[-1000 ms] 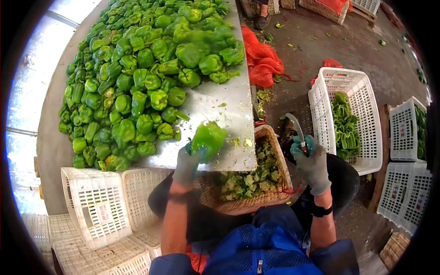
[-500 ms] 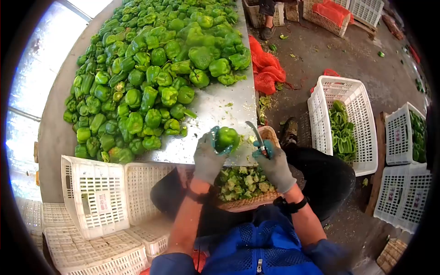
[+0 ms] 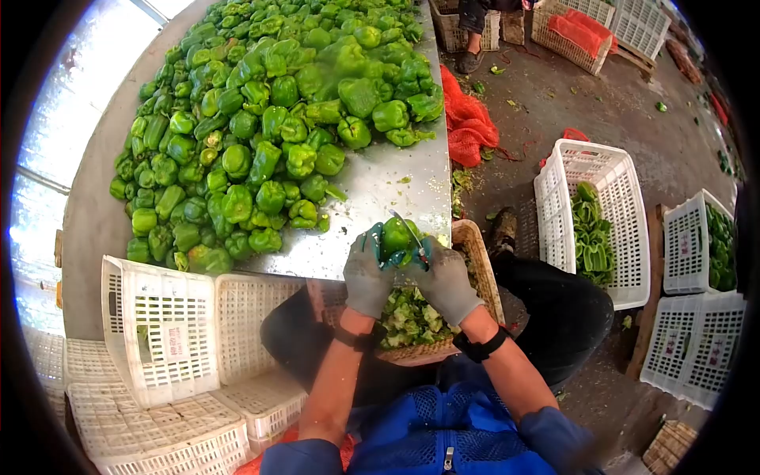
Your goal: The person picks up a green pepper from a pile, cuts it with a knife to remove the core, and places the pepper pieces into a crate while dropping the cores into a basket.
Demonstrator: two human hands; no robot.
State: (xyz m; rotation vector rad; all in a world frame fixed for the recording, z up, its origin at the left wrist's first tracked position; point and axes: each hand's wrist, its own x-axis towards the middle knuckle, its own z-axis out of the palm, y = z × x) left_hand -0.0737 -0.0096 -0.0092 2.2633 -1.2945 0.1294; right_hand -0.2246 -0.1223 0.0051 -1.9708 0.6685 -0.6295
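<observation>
My gloved left hand [image 3: 370, 273] is wrapped round a green bell pepper [image 3: 398, 235] over the near edge of the metal table [image 3: 388, 178]. In my gloved right hand [image 3: 441, 279] is a small curved knife [image 3: 408, 228], its blade lying against the pepper. Both hands are close together, above a basket [image 3: 492, 293] between my legs that holds pale green pepper cores and scraps [image 3: 416, 317]. A large heap of whole green peppers [image 3: 261, 127] covers the far and left part of the table.
Right of me on the floor stands a white crate [image 3: 643, 269] with cut pepper pieces [image 3: 594, 237]. Beyond it are more crates [image 3: 687, 241]. Empty-looking white crates [image 3: 178, 340] stack at my left. Red netting [image 3: 467, 127] hangs by the table edge. Another person's leg [image 3: 473, 36] shows at the top.
My right hand has moved left and brought the knife from beside the pepper onto it. My left hand still holds the pepper, slightly further right. The view has shifted a little.
</observation>
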